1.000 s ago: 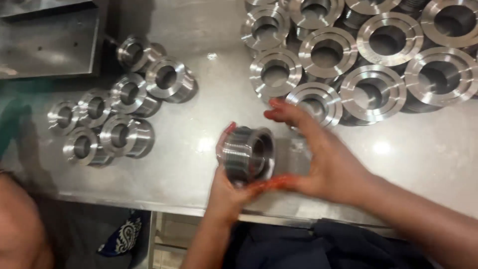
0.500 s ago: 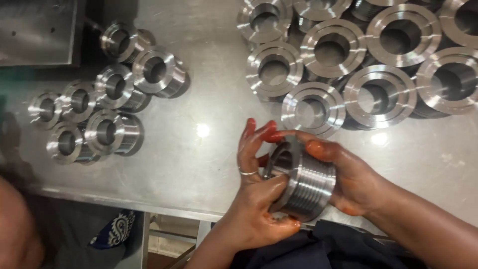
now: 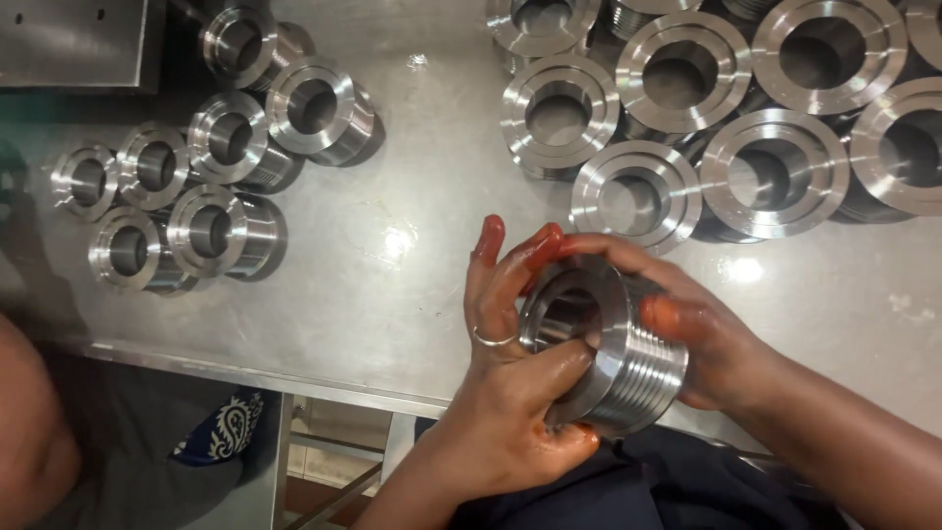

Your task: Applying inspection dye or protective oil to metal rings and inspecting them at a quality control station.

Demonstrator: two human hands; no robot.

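Observation:
Both my hands hold one shiny steel threaded ring fitting (image 3: 620,348) tilted on its side just above the near edge of the steel table (image 3: 392,285). My left hand (image 3: 510,393) cups its open flanged end from below, thumb across the bore, a ring on one finger. My right hand (image 3: 702,329) wraps the ribbed, threaded body from the right. The fingertips of both hands are stained red.
A cluster of smaller flanged steel fittings (image 3: 201,167) stands at the left. Several larger flanged rings (image 3: 726,108) crowd the far right. A grey metal block (image 3: 74,44) sits in the top left corner. Another person's shoulder (image 3: 29,442) shows at the bottom left.
The fitting has been lifted off the table, turned onto its side and drawn toward me; my left thumb now lies across its bore.

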